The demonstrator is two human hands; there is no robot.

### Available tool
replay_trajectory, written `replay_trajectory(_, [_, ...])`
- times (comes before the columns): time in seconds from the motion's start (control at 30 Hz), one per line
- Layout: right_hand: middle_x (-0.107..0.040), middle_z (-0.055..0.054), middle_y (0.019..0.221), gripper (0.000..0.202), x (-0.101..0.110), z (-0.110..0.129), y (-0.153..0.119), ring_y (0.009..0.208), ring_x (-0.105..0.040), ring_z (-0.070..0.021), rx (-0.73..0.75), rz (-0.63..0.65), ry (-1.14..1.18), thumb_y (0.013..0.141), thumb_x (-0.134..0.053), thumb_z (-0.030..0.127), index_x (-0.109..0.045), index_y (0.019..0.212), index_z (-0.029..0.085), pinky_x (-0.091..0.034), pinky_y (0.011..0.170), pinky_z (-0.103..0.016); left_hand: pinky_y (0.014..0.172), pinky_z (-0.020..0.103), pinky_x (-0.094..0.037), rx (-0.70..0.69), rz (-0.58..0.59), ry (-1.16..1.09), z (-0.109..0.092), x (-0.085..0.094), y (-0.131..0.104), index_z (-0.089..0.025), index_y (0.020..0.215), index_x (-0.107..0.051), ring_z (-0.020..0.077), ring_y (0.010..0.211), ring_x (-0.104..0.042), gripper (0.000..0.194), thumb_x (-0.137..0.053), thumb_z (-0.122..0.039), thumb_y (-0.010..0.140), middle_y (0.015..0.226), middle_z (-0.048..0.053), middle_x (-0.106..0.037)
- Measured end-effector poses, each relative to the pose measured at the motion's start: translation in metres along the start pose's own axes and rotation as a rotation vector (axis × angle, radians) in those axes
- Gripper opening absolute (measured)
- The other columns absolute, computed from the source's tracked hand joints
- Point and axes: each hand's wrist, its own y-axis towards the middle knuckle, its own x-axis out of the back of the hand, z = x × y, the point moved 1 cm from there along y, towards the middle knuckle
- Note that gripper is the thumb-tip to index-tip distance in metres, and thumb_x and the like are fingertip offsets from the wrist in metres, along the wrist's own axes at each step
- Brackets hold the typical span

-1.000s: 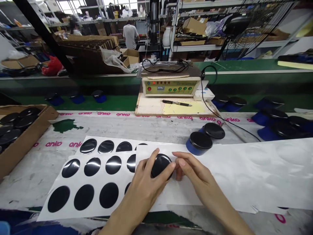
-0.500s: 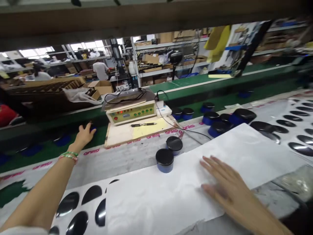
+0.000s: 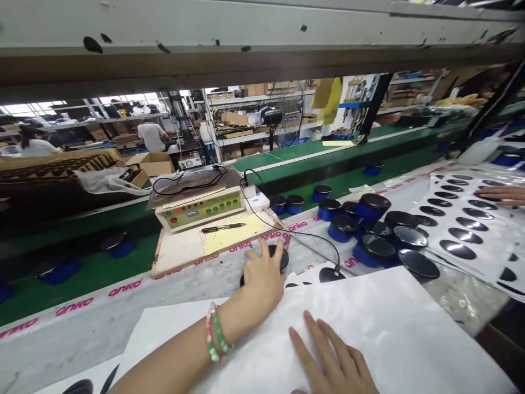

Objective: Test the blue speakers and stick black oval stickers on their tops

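My left hand (image 3: 262, 276), with beaded bracelets (image 3: 217, 334) at the wrist, reaches over a round black-topped piece (image 3: 283, 257). Its fingers are spread and partly cover that piece; I cannot tell whether they touch it. The dark edge of a second piece shows behind the same hand. My right hand (image 3: 334, 358) lies on a large white sheet (image 3: 369, 306), fingers apart, holding nothing. Black ovals (image 3: 80, 386) show on a sheet beneath it at the lower left.
Several blue pieces with glossy black tops (image 3: 373, 249) cluster to the right. More stand on the green conveyor belt (image 3: 139, 243). A control box (image 3: 200, 210) sits behind a notepad with a pen (image 3: 223, 228). Another person's hand (image 3: 502, 194) rests on oval-printed sheets (image 3: 463, 221).
My left hand has come right from the belt to the two black-topped pieces by the sheet. My right hand sits lower in view, still on the sheet. The camera view has shifted.
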Motion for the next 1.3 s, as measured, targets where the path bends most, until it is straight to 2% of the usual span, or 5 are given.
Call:
replay_trajectory(0.2, [-0.068,-0.008,0.111,0.031,0.022,-0.073,0.016,0.099,-0.063,-0.0214,-0.240,0.121,0.198,0.096,-0.040,0.022,-0.063,0.116,0.019,-0.053,0.080,-0.032,0.070,0.038,-0.053,-0.041,0.008,0.018,0.046,0.016,0.014,-0.022,0.140,-0.036,0.0292,0.085,-0.069,0.060,-0.058,-0.026,0.084,0.123,0.020,-0.052])
replay_trajectory(0.43, [-0.067,-0.012,0.105,0.054,-0.036,-0.153,0.031,0.085,-0.061,-0.0255,-0.045,0.070,0.073,0.065,-0.039,-0.011,-0.067,0.101,0.017,-0.047,0.065,-0.036,0.079,0.050,-0.049,0.087,0.029,0.109,0.107,0.016,0.016,-0.014,0.137,-0.040,0.0395,0.100,-0.061,0.068,-0.058,-0.047,0.081,0.123,0.022,-0.053])
replay_trajectory(0.57, [-0.069,-0.008,0.098,0.039,-0.039,-0.163,0.041,0.088,-0.061,-0.0239,-0.015,-0.007,0.168,0.077,-0.039,-0.006,-0.066,0.091,0.018,-0.047,0.068,-0.035,0.090,0.056,-0.043,0.047,-0.007,0.110,0.091,0.030,0.035,-0.014,0.135,-0.044,0.0449,0.118,-0.048,0.078,-0.062,-0.060,0.075,0.133,0.023,-0.048])
replay_trajectory(0.93, [-0.070,-0.001,0.104,0.022,0.038,-0.128,0.043,0.099,-0.066,-0.0156,-0.519,-0.312,0.540,0.097,-0.045,0.030,-0.060,0.113,0.027,-0.055,0.080,-0.020,0.089,0.045,-0.050,-0.203,-0.132,-0.250,0.016,0.035,0.199,-0.016,0.120,-0.054,0.0232,0.106,-0.058,0.035,-0.057,-0.033,0.090,0.123,0.009,-0.056])
replay_trajectory(1.3, [-0.066,-0.003,0.082,0.018,0.062,-0.085,0.084,0.075,-0.064,-0.0142,-0.342,-0.431,0.667,0.093,-0.050,0.016,-0.062,0.105,0.020,-0.054,0.066,-0.021,0.087,0.029,-0.050,-0.332,-0.018,-1.206,0.041,0.055,0.024,-0.021,0.127,-0.047,0.0218,0.105,-0.062,0.071,-0.073,-0.054,0.069,0.118,0.006,-0.063])
